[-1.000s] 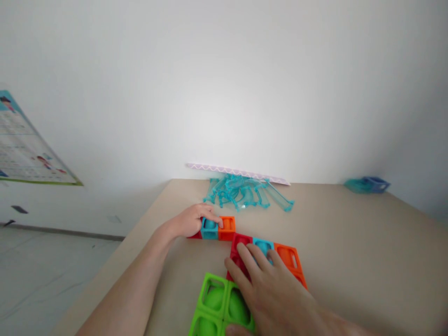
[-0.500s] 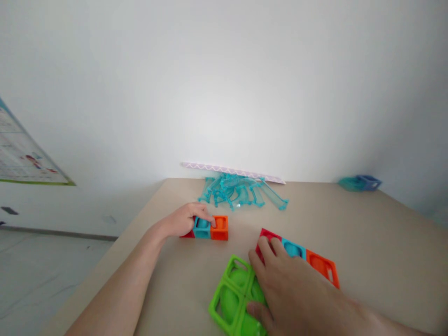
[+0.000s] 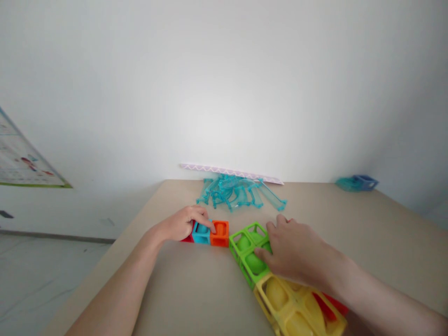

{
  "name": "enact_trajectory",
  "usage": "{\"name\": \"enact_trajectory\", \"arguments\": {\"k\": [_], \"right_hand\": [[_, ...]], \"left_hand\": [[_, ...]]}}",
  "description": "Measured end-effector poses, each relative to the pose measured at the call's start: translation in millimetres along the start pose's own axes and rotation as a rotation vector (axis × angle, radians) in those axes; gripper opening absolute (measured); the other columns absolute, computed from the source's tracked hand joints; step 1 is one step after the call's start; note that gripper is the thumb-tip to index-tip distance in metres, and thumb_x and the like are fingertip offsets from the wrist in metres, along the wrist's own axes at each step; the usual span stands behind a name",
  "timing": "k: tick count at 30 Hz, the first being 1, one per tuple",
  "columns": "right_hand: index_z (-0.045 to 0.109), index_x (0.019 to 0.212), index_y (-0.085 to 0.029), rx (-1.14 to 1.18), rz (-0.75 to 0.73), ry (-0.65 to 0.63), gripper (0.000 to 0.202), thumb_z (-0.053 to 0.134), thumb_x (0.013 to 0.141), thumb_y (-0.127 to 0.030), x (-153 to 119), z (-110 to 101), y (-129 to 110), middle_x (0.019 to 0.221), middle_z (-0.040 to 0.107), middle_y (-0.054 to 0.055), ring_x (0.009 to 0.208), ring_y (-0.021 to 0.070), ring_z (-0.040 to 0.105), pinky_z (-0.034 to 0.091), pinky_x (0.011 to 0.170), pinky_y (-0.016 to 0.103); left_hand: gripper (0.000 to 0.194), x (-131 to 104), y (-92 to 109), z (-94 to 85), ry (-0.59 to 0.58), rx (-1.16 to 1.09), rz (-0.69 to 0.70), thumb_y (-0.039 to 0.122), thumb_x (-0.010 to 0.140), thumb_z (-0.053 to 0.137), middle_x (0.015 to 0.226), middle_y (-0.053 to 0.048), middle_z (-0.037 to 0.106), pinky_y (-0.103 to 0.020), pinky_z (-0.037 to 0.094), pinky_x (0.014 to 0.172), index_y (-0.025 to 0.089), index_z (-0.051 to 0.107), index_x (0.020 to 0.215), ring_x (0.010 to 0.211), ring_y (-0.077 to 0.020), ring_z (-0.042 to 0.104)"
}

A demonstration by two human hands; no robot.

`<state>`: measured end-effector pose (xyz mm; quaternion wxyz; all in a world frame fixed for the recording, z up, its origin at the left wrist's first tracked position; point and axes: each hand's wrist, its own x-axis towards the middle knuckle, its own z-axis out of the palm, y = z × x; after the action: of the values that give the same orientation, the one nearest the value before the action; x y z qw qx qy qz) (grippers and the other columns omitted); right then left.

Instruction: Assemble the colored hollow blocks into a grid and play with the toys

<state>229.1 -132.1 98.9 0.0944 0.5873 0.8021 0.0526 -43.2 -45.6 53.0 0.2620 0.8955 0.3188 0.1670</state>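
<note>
On the table, a short row of cube blocks, red, light blue and orange (image 3: 220,233), lies under my left hand (image 3: 182,224). That hand is closed around the row's red end, its index finger stretched over the blue cube to the orange one. A green block of joined cubes (image 3: 255,262) with rounded inner shapes touches or nearly touches the orange end. My right hand (image 3: 297,247) grips its right side, thumb on top and fingertips over the far edge. A yellow block (image 3: 280,298) adjoins the green one toward me. Something red (image 3: 332,303) shows beside it, partly hidden by my right forearm.
Clear teal plastic pieces (image 3: 231,191) lie heaped at the back of the table (image 3: 196,284). Behind them a pale purple patterned strip (image 3: 231,171) rests along the wall. A dark blue block (image 3: 366,182) with teal pieces stands at the back right corner.
My right hand has moved away from me with the green block, bringing it beside the orange cube. The yellow block has come into view. My left hand stays on its row.
</note>
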Motion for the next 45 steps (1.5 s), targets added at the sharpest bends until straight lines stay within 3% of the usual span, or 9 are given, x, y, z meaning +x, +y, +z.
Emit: {"name": "enact_trajectory", "arguments": {"k": [15,24,28,31,33,35,39,42,45], "right_hand": [[0.072,0.094,-0.006,0.001,0.091,-0.044,0.054,0.038,0.091,-0.048,5,2,3,0.092,0.069,0.025,0.089,0.0351,0.067,0.051,0.072,0.043],[0.074,0.09,-0.008,-0.016,0.066,-0.021,0.056,0.035,0.093,-0.048,8,1,1,0.089,0.07,0.022,0.085,0.0352,0.068,0.051,0.068,0.042],[0.072,0.092,-0.009,-0.001,0.074,-0.017,0.055,0.037,0.093,-0.051,5,-1,6,0.088,0.07,0.02,0.085,0.0345,0.068,0.05,0.069,0.04],[0.066,0.105,-0.011,0.051,0.069,0.013,0.047,0.053,0.085,-0.052,2,-5,13,0.094,0.068,0.018,0.087,0.0337,0.067,0.049,0.072,0.04],[0.061,0.116,-0.015,0.087,0.034,0.039,0.05,0.06,0.08,-0.049,1,-7,17,0.104,0.065,0.018,0.091,0.0337,0.066,0.048,0.074,0.041],[0.058,0.122,-0.017,0.138,-0.008,0.019,0.053,0.061,0.079,-0.049,1,-8,17,0.11,0.063,0.017,0.093,0.033,0.066,0.048,0.076,0.04],[0.057,0.122,-0.016,0.209,-0.034,-0.072,0.051,0.058,0.082,-0.047,4,-7,12,0.105,0.066,0.015,0.093,0.0326,0.066,0.048,0.074,0.039],[0.059,0.116,-0.013,0.207,-0.058,-0.085,0.047,0.057,0.084,-0.047,5,-8,9,0.1,0.068,0.015,0.093,0.0328,0.067,0.049,0.074,0.038],[0.06,0.112,-0.011,0.205,-0.106,-0.103,0.045,0.056,0.086,-0.047,5,-9,9,0.101,0.069,0.016,0.094,0.0321,0.067,0.049,0.077,0.038]], "left_hand": [[0.051,0,-3,4.5,0.049,-0.013,-0.004,-0.004,0.068,0.044,0.094,-0.005,0.062,-0.024,0.045,0.075,0.023,0.077,0.096,0.083,-0.0131,0.057],[0.042,8,20,21.2,0.157,0.104,0.119,0.002,0.084,0.041,0.114,-0.008,0.058,-0.031,0.046,0.088,0.022,0.075,0.1,0.094,-0.0157,0.057],[0.033,10,36,30.7,0.209,0.193,0.14,0.014,0.089,0.047,0.128,-0.011,0.054,-0.037,0.041,0.102,0.019,0.064,0.117,0.114,-0.0215,0.052],[0.042,12,46,37.0,0.144,0.302,0.137,0.029,0.091,0.052,0.142,-0.01,0.045,-0.042,0.037,0.109,0.023,0.05,0.133,0.127,-0.0242,0.043],[0.042,14,49,40.5,0.067,0.387,0.156,0.03,0.094,0.047,0.146,-0.007,0.043,-0.043,0.038,0.107,0.027,0.046,0.137,0.126,-0.0243,0.044],[0.042,14,51,44.1,0.016,0.455,0.158,0.027,0.096,0.041,0.146,-0.005,0.043,-0.044,0.041,0.104,0.03,0.044,0.138,0.123,-0.0243,0.047],[0.042,16,53,51.7,0.048,0.523,0.069,0.035,0.094,0.047,0.141,-0.009,0.046,-0.045,0.044,0.099,0.03,0.044,0.135,0.118,-0.0272,0.052],[0.033,18,57,54.1,0.044,0.535,0.024,0.037,0.094,0.046,0.12,-0.008,0.056,-0.04,0.048,0.091,0.028,0.052,0.125,0.102,-0.0234,0.059],[0.027,21,60,53.3,0.035,0.547,0.011,0.036,0.095,0.044,0.104,-0.006,0.058,-0.033,0.05,0.083,0.026,0.054,0.118,0.092,-0.0196,0.06]]}}
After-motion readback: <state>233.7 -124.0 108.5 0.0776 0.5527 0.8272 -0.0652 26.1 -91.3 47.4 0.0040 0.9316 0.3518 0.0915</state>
